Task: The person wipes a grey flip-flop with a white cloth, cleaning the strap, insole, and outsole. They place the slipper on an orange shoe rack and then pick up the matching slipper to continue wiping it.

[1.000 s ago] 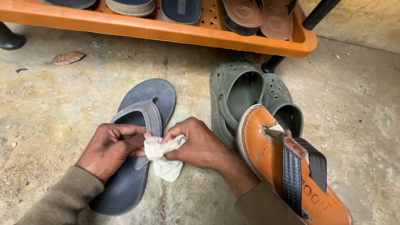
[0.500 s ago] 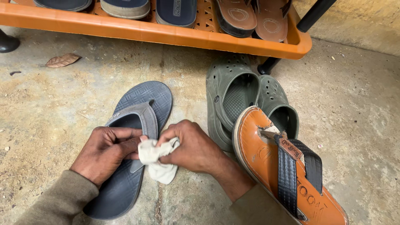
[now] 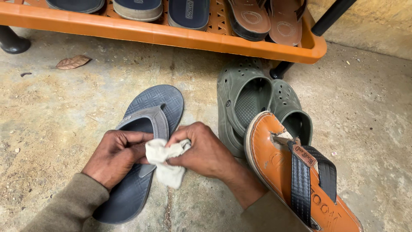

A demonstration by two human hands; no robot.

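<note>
At lower centre-left of the frame, a ribbed navy rubber flip-flop (image 3: 141, 146) lies on rough concrete floor (image 3: 51, 111). The left hand (image 3: 116, 157) has its fingers curled around the grey strap (image 3: 148, 119), and the right hand (image 3: 201, 149) pinches a crumpled off-white cloth (image 3: 165, 161) against it.

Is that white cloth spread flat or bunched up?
Bunched up: the white cloth is crumpled in the right hand, against the blue sandal.

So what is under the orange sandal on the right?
The orange sandal leans on the green clogs, overlapping their near ends. The clogs' toes show; whatever lies beneath the sandal's heel is hidden.
</note>
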